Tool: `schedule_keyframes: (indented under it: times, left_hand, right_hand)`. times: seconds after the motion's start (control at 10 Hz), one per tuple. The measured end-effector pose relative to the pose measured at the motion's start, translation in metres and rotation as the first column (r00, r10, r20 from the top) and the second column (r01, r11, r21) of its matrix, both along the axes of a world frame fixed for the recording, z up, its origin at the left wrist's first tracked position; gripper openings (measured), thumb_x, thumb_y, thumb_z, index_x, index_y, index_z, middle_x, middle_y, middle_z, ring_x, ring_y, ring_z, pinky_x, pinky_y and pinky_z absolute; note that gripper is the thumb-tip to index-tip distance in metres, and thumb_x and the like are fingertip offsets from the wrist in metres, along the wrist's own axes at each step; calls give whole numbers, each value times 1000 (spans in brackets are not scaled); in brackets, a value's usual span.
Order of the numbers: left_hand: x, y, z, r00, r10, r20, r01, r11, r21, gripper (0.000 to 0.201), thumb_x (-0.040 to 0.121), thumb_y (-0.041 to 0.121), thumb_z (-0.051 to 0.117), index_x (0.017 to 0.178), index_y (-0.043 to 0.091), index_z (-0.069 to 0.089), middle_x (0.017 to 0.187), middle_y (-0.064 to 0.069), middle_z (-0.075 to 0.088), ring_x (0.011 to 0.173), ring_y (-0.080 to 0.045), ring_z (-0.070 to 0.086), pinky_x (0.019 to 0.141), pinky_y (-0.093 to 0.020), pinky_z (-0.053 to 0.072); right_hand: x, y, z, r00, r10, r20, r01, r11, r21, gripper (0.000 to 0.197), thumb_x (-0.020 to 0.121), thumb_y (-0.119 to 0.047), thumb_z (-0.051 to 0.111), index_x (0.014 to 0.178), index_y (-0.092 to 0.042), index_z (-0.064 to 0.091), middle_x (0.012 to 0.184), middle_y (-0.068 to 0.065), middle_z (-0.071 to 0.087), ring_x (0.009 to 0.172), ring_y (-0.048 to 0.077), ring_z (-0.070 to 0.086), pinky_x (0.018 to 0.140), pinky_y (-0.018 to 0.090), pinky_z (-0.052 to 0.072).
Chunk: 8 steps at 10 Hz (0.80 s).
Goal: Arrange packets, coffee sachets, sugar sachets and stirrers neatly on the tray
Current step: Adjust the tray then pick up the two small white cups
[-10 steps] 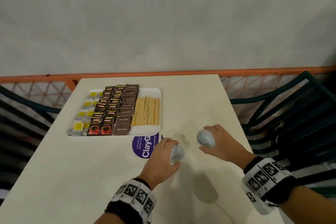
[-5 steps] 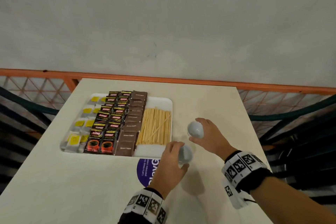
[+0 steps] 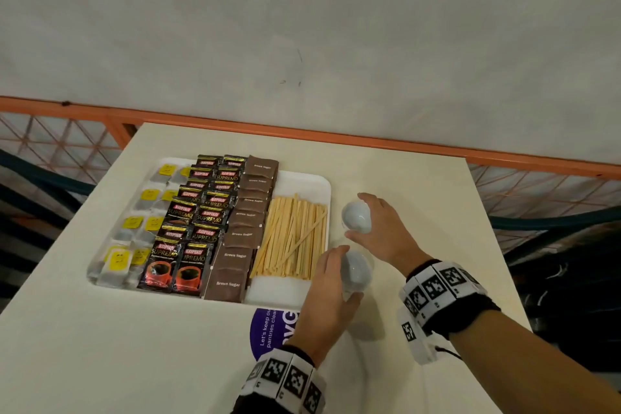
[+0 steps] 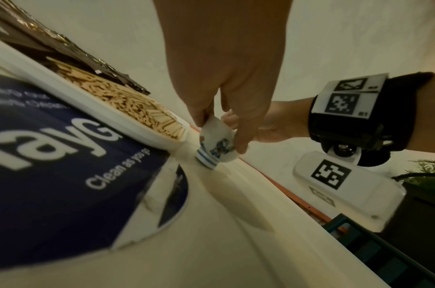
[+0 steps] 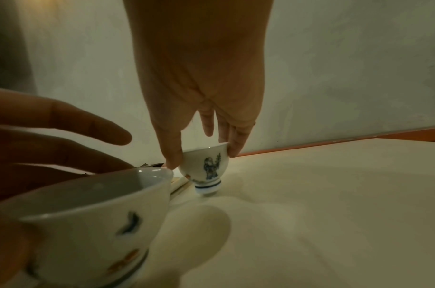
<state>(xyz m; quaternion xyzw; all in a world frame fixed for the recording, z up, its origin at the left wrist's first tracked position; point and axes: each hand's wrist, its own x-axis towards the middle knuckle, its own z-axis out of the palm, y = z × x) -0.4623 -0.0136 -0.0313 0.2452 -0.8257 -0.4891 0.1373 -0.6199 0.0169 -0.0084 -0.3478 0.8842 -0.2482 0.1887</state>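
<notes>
Pinching a cup [image 3: 357,270] in left hand [image 3: 331,299], another cup [image 3: 357,217] in right hand [image 3: 386,232], by tray [image 3: 282,291] right edge; risk clinking, tipping.

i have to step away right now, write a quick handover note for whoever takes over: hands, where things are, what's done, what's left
Left hand: grips a small white painted cup by the rim, at the tray's near right corner.
Right hand: holds a second cup by the rim, just right of the tray; whether it touches the table I cannot tell.
Tray: tea bag packets on the left, then coffee sachets, brown sugar sachets, and wooden stirrers on the right.
Done: all four groups lie in tidy columns.
Left: set both cups down; straighten the few stirrers lying askew.
</notes>
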Motion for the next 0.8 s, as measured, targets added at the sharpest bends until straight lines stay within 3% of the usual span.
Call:
schedule_keyframes:
  times: [0.5, 0.7, 0.8]
  left_hand:
    - [-8, -2, -10, 999, 44, -24, -43, 998, 49, 72, 83, 18, 68, 141, 25, 27, 139, 7, 38, 118, 3, 33, 103, -15, 27]
    - [-9, -2, -16, 998, 46, -52, -43, 998, 52, 67, 82, 20, 68, 139, 23, 32, 138, 6, 41, 126, -7, 39, 109, -32, 36]
    - [-4, -1, -15, 998, 39, -43, -36, 997, 70, 69, 82, 20, 68, 140, 21, 30, 143, 4, 37, 132, -11, 35, 111, -35, 34]
  right_hand:
    - [-5, -10, -3, 1000, 8, 29, -9, 1000, 26, 79, 77, -27, 73, 140, -18, 27, 139, 8, 40, 127, 25, 37, 103, 33, 33]
    - [-3, -7, 1, 998, -12, 69, 12, 1000, 6, 84, 74, -27, 76, 141, -17, 26, 138, 9, 38, 127, 26, 37, 103, 34, 33]
    - [-5, 1, 2, 997, -48, 58, 49, 999, -16, 82, 74, -28, 75, 140, -16, 28, 137, 11, 39, 126, 26, 38, 103, 35, 33]
